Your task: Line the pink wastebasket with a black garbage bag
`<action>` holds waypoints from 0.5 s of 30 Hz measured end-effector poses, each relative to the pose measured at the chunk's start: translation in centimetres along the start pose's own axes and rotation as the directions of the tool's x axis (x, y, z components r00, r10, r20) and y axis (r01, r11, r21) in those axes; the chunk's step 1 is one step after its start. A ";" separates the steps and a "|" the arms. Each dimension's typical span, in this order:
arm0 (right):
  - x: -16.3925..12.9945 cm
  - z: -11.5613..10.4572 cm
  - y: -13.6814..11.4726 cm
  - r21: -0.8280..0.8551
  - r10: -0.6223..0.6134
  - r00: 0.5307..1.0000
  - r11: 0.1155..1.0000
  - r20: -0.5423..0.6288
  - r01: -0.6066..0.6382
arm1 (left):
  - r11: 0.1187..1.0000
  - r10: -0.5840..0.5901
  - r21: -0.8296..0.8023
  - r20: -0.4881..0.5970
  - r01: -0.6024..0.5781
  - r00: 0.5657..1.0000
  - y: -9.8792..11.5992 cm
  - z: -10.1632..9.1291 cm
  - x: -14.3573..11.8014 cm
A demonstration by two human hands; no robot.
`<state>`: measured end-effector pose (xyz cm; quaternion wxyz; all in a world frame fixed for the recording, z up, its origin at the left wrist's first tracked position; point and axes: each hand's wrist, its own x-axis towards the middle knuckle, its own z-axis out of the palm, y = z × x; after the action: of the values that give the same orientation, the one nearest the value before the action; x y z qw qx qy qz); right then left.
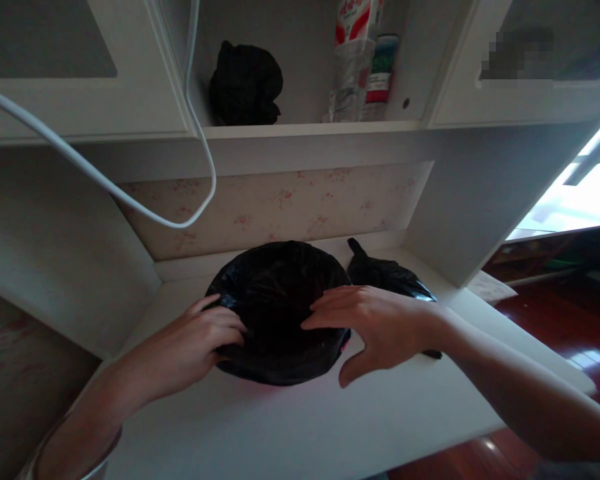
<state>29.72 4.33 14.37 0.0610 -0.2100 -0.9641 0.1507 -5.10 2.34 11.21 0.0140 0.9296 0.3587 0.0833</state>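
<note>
A round bin [347, 343] stands on the white surface, showing a bit of pink or red at its right side. Black plastic covers it inside and over the rim: a bin liner [285, 363]. Over the left rim curl the fingers of my left hand [205, 340], closed on the liner's edge; its thumb is mostly hidden. My right hand [365, 327] is open at the right rim, fingers stretched over the opening and thumb spread away outside. Behind my right wrist lies another black plastic bag [390, 275], partly covered by the arm.
White desk surface [300, 427] runs under the bin, with side panels left and right. On the shelf above sit a bundled black bag [245, 83], clear plastic cups in a sleeve [353, 77] and a can [383, 67]. A white cable [190, 217] hangs in front, upper left.
</note>
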 end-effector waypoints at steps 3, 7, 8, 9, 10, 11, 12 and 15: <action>-0.6 0.2 1.0 -0.057 -0.008 1.000 0.998 -0.014 0.008 | 0.977 -0.063 0.204 -0.036 0.069 0.997 -0.6 -0.4 -2.7; 0.4 1.5 1.6 -0.156 -0.040 0.998 0.987 0.040 0.046 | 0.978 -0.005 0.205 -0.145 0.035 0.989 5.1 0.2 -2.4; 0.9 1.8 1.6 -0.179 -0.051 0.997 0.982 0.057 0.060 | 0.983 0.001 0.178 -0.214 0.038 0.977 7.1 0.8 -1.6; 1.3 2.1 1.6 -0.203 -0.055 0.996 0.977 0.076 0.069 | 0.989 -0.002 0.141 -0.274 0.043 0.962 8.9 1.5 -0.6; 1.8 2.3 1.6 -0.230 -0.046 0.994 0.971 0.100 0.068 | 0.993 -0.030 0.100 -0.314 0.064 0.949 10.4 2.3 0.4; 2.1 2.5 1.5 -0.261 -0.023 0.992 0.964 0.126 0.055 | 0.993 -0.042 0.091 -0.350 0.078 0.936 11.4 3.2 1.2; 2.4 2.7 1.4 -0.296 0.008 0.988 0.954 0.151 0.038 | 0.990 -0.065 0.091 -0.353 0.103 0.933 12.1 3.9 1.9; 2.6 2.8 0.8 -0.363 0.100 0.975 0.932 0.197 -0.022 | 0.984 -0.104 0.110 -0.284 0.141 0.953 11.8 5.0 2.4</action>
<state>27.23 5.39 11.61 -0.0864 -0.2305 -0.9692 -0.0043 5.30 -4.63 7.67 -0.0912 0.8837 0.4188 0.1880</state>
